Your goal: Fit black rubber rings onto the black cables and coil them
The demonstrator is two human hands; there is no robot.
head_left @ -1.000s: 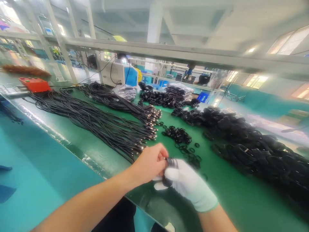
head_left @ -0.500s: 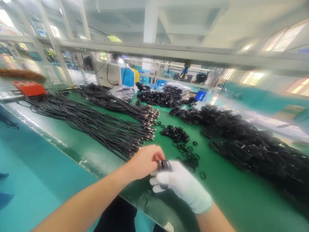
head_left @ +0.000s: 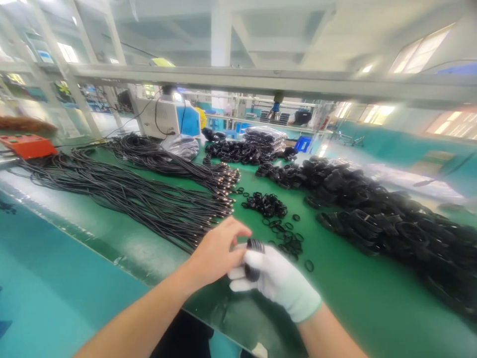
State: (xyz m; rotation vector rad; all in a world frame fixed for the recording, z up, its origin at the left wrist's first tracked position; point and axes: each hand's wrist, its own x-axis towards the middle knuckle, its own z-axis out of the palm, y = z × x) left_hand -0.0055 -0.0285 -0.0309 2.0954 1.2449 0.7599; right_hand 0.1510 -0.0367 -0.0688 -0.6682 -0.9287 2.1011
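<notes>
My gloved right hand (head_left: 276,273) is closed around a small black coil (head_left: 253,271) with several tight, cable-like turns. The coil stands between its white fingers and thumb, partly covered by them. Bare and just left of it, my left hand (head_left: 219,246) has its index finger stretched out above the coil and its thumb apart from that finger, close against the glove. Whether the thumb touches the coil I cannot tell. Beyond both hands lie small loose black rings (head_left: 292,246) and a heap of similar rings (head_left: 266,205) on the green table mat (head_left: 346,288).
Long black cables (head_left: 141,199) with metal tips spread across the left side. A large pile of black coils (head_left: 376,223) covers the right. Behind stand a white and blue machine (head_left: 164,117) and bagged bundles (head_left: 264,136). A red box (head_left: 30,145) sits far left.
My left index finger has lifted off the coil, and the hand has shifted slightly left. The coil's turns now sit closer together in my right hand. The view has turned slightly right.
</notes>
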